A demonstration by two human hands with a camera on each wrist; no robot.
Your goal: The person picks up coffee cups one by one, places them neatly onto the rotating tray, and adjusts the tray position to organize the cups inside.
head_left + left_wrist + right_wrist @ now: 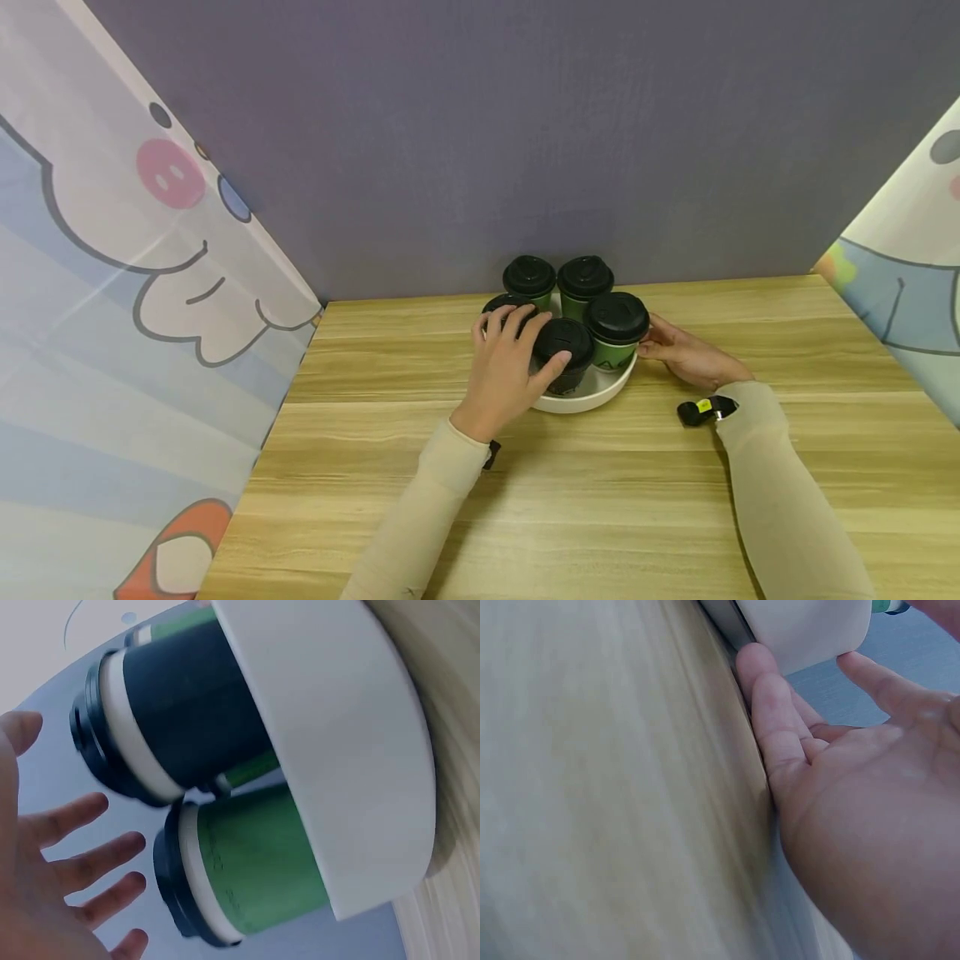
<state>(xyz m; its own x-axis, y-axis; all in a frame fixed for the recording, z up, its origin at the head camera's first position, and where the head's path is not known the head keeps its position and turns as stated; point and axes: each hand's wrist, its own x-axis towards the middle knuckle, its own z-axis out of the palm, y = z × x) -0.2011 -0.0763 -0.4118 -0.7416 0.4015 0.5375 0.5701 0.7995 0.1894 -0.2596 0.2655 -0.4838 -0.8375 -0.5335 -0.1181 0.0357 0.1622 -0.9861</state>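
Several lidded paper coffee cups stand together in a round white tray (576,405). A black cup (196,701) and a green cup (262,859) show nearest in the left wrist view, both with black lids. My left hand (508,368) spreads over the two near-left lids; in its wrist view the relaxed fingers (105,859) are apart from them. At the tray's right side is my right hand (693,354), beside a green cup (613,354). Its extended fingers (776,712) touch the white tray wall (810,630) low by the table.
The tray stands on a wood-grain table (600,500) near its back edge. Behind rises a grey wall panel (525,142). A cartoon-printed curtain (112,333) hangs at the left, another printed cloth (911,267) at the right. Wrist-worn black devices (697,412) sit at the cuffs.
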